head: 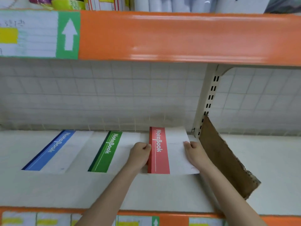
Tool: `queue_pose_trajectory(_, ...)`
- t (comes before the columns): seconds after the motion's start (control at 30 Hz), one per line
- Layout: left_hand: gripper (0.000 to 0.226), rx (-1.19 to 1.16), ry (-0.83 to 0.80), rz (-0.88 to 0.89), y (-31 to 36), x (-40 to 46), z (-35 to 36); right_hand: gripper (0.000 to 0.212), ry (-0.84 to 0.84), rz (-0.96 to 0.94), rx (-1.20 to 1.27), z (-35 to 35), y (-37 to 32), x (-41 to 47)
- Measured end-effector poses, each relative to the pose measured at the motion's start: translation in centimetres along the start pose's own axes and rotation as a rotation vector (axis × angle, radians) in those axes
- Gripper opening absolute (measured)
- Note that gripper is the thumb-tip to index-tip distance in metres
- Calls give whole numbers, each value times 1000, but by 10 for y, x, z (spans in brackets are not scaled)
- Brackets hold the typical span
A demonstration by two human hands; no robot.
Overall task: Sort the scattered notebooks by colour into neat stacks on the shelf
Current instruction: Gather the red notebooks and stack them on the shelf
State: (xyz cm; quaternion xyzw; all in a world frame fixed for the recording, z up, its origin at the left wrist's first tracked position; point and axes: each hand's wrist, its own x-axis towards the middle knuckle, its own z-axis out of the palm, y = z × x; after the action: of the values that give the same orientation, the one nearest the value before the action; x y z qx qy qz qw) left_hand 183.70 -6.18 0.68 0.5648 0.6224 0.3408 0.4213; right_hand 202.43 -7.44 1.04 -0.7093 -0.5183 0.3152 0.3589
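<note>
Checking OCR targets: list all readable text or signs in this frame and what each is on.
"NoteBook": blue notebook spine band.
"NoteBook": green notebook spine band.
"NoteBook": red notebook, held between left hand and right hand.
White up arrow: green tag, upper shelf edge.
Shelf labels: handwriting, too blurred to read.

In the lower middle of the frame, the red notebook [158,150] carried a red band with white "NoteBook" lettering and a thin white line beside a white cover. Left of it, the green notebook [105,152] had a green band edged in darker green, and the blue notebook [48,152], at lower left, a blue band edged in navy. The shelf [48,190] was off-white, its upper beam [179,36] glossy orange. A green label [68,35] at upper left bore a white arrow. The cardboard divider [224,157] at right was brown. The back grid [114,95] was white wire squares.
</note>
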Motion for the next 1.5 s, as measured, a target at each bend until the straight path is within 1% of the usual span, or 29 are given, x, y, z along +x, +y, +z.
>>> queue_pose_trajectory(0.1, 41, 112, 65, 51, -1, 4, 8, 33, 73, -37, -79, 0, 5, 7)
queue_pose_trajectory(0.33, 36, 300, 122, 133, -5, 15, 13, 36, 159, -97, -255, -3, 8, 15)
queue_pose_trajectory(0.63, 32, 329, 166, 185, -5, 23, 21, 35, 156, -49, -275, -1, 17, 20)
queue_pose_trajectory(0.77, 29, 325, 196, 209, -9, 26, 22, 33, 151, -92, -299, 2, 20, 20)
queue_pose_trajectory(0.97, 30, 381, 221, 227, -16, 29, 23, 30, 152, -140, -312, 4, 22, 21)
queue_pose_trajectory(1.13, 36, 425, 152, 214, -13, 28, 19, 21, 177, -153, -311, 7, 25, 24)
queue_pose_trajectory(1.2, 38, 460, 63, 175, -10, 25, 17, 22, 185, -159, -273, 8, 27, 26)
queue_pose_trajectory(1.27, 32, 424, -92, 140, -8, 19, 13, 22, 200, -168, -230, 8, 27, 26)
queue_pose_trajectory(1.3, 35, 398, -184, 128, -6, 15, 11, 23, 212, -169, -211, 9, 27, 25)
queue_pose_trajectory(1.33, 48, 410, -272, 122, -4, 11, 8, 24, 224, -170, -201, 9, 26, 25)
queue_pose_trajectory(1.37, 66, 466, -341, 129, -2, 7, 6, 26, 232, -169, -201, 9, 26, 25)
queue_pose_trajectory(1.43, 96, 597, -405, 172, 0, 1, 4, 28, 238, -173, -217, 9, 26, 24)
queue_pose_trajectory(1.5, 113, 651, -422, 173, 1, -3, 4, 27, 233, -189, -251, 10, 28, 23)
